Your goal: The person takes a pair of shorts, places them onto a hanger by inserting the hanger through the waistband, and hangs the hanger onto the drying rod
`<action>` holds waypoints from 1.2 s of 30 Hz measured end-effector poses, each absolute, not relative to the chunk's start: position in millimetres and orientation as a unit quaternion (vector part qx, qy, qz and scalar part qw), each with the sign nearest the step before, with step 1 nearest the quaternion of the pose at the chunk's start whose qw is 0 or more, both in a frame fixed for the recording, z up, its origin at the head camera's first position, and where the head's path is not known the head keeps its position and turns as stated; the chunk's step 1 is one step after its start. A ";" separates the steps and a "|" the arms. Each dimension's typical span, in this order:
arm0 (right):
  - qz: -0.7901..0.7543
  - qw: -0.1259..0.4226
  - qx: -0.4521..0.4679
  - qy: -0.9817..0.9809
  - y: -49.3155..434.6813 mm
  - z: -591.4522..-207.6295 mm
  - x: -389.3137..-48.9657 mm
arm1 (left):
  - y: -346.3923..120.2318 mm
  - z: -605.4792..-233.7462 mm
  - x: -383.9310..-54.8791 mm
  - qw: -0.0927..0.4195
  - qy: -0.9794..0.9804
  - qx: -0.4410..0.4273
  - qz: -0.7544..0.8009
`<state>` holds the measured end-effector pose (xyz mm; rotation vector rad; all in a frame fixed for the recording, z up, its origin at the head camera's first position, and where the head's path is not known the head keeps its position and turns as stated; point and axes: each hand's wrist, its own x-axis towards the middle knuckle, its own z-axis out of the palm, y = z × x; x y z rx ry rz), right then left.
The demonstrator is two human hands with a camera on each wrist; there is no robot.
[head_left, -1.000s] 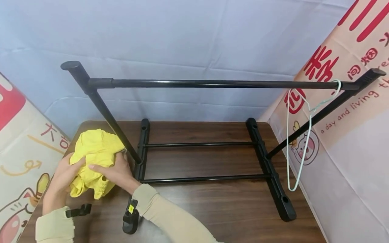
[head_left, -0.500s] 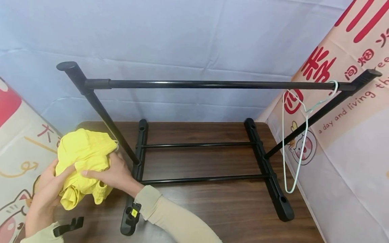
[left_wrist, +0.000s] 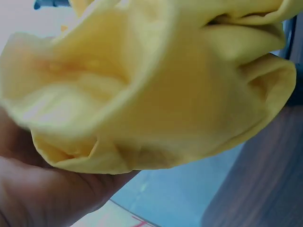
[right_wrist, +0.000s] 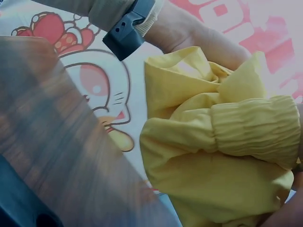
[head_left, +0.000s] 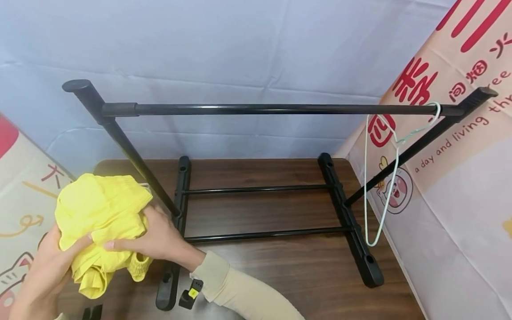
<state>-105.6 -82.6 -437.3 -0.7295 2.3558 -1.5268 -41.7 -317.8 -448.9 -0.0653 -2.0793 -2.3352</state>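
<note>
Bunched between both hands is a yellow garment [head_left: 102, 209], crumpled, with a gathered elastic band [right_wrist: 258, 127] showing in the right wrist view. My left hand [head_left: 46, 266] grips its left side, thumb laid across the front. On the other side my right hand [head_left: 160, 235] grips it, thumb pointing inward over the folds; the fingers behind the fabric are hidden. In the left wrist view the cloth [left_wrist: 184, 99] fills most of the picture above the left hand [left_wrist: 57, 194]. The bundle is held up over the table's left end, beside the rack's left post.
A black clothes rack [head_left: 256, 109] stands on the brown wooden table [head_left: 260, 280]. From the right end of its top bar hangs a pale green wire hanger [head_left: 366, 186]. Printed cloths [head_left: 460, 200] flank both sides, and a plain pale cloth [head_left: 224, 49] hangs behind.
Both hands have brought the yellow garment left and nearer to the camera, and it looks larger now. The whole view has shifted slightly, so rack and hanger appear further left.
</note>
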 end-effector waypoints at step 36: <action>-0.600 -0.006 -0.274 0.751 63.4 -435.7 -104.3 | -177.8 -409.9 -66.9 0.009 -0.814 -0.085 -0.575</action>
